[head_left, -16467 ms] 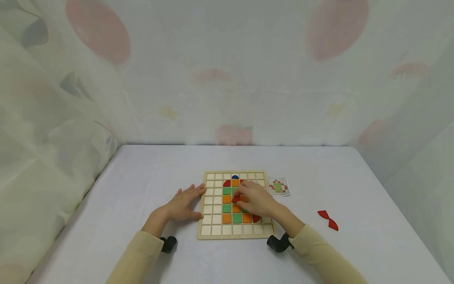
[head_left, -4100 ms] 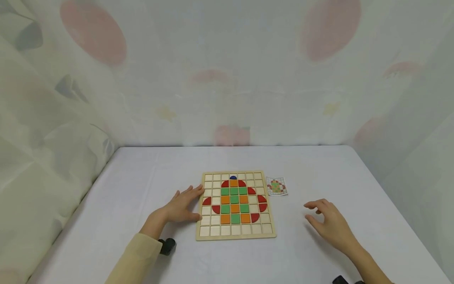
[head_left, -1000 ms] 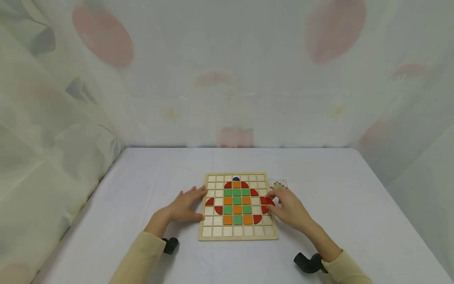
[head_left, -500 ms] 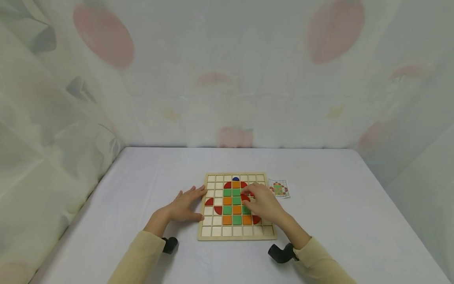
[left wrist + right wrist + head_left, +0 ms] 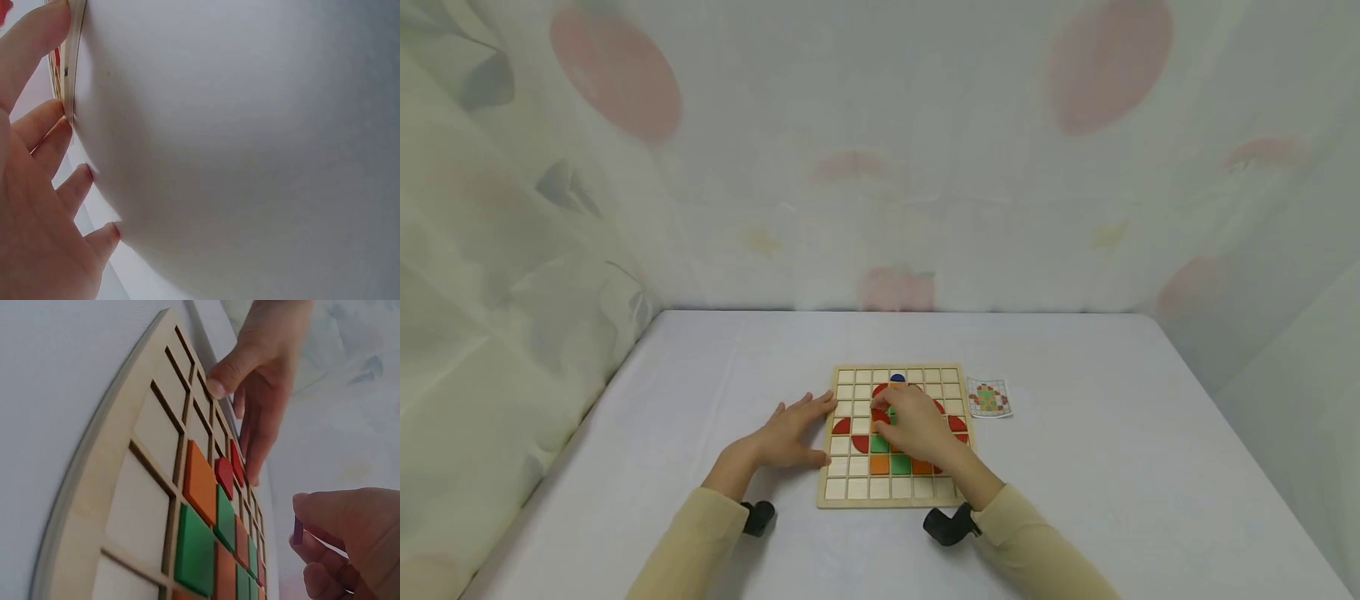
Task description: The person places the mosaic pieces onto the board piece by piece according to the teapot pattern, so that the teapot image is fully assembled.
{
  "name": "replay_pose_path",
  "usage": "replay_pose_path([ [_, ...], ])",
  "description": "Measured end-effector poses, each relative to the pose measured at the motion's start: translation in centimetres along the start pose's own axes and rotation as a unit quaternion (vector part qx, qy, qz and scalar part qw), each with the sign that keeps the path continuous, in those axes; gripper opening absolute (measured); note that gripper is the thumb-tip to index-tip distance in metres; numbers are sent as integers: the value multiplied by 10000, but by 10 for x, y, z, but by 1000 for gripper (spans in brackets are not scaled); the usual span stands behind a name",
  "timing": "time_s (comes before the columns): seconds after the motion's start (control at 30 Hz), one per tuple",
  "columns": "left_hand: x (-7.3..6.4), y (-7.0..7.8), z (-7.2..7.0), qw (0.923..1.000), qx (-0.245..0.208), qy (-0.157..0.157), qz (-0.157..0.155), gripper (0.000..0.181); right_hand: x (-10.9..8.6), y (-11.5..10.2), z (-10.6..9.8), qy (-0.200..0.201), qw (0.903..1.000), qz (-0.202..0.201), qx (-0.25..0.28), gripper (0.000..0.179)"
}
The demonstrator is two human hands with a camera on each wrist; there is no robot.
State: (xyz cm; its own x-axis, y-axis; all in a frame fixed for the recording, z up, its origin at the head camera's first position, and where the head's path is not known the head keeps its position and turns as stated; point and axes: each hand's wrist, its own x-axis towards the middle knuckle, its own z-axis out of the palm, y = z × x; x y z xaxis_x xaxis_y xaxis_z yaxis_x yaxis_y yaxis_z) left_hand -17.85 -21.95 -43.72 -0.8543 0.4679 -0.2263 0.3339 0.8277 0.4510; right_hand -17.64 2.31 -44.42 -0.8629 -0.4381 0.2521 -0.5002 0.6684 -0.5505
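Observation:
A square wooden grid board [image 5: 880, 503] lies on the table. Against its left edge rests my left hand [image 5: 782, 436], fingers spread and thumb and fingertips touching the frame. Over the middle of the board my right hand [image 5: 916, 423] pinches a red quarter-circle tile [image 5: 881, 416] between thumb and fingers. In the right wrist view this tile [image 5: 299, 530] shows edge-on, above the board. Green tiles [image 5: 880, 444] and orange tiles [image 5: 880, 465] fill the central cells, partly hidden by the right hand. Red quarter-circle tiles [image 5: 842, 426] sit on both sides, and a blue half-round tile [image 5: 897, 377] at the top.
A small pattern card [image 5: 989, 398] lies just right of the board, printed with a similar coloured figure. White cloth covers the table [image 5: 1097, 433]. A black camera mount sits at each wrist, the right one [image 5: 947, 527] close to the board's front edge.
The right hand has carried the red tile leftward from the board's right edge. Since the oldest frame, two red tiles have gone from the table and more stand in the board. Left hand unchanged.

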Motion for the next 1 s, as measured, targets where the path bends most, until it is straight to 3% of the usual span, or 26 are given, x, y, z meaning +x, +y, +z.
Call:
replay_pose_path([
  [0.47, 1, -1, 1, 10000, 19, 11, 56, 82, 17, -12, 27, -197, 9982, 135, -549, 20],
  [1.0, 1, -3, 1, 9999, 60, 62, 141, 83, 19, -14, 35, -226, 9948, 66, -986, 20],
])
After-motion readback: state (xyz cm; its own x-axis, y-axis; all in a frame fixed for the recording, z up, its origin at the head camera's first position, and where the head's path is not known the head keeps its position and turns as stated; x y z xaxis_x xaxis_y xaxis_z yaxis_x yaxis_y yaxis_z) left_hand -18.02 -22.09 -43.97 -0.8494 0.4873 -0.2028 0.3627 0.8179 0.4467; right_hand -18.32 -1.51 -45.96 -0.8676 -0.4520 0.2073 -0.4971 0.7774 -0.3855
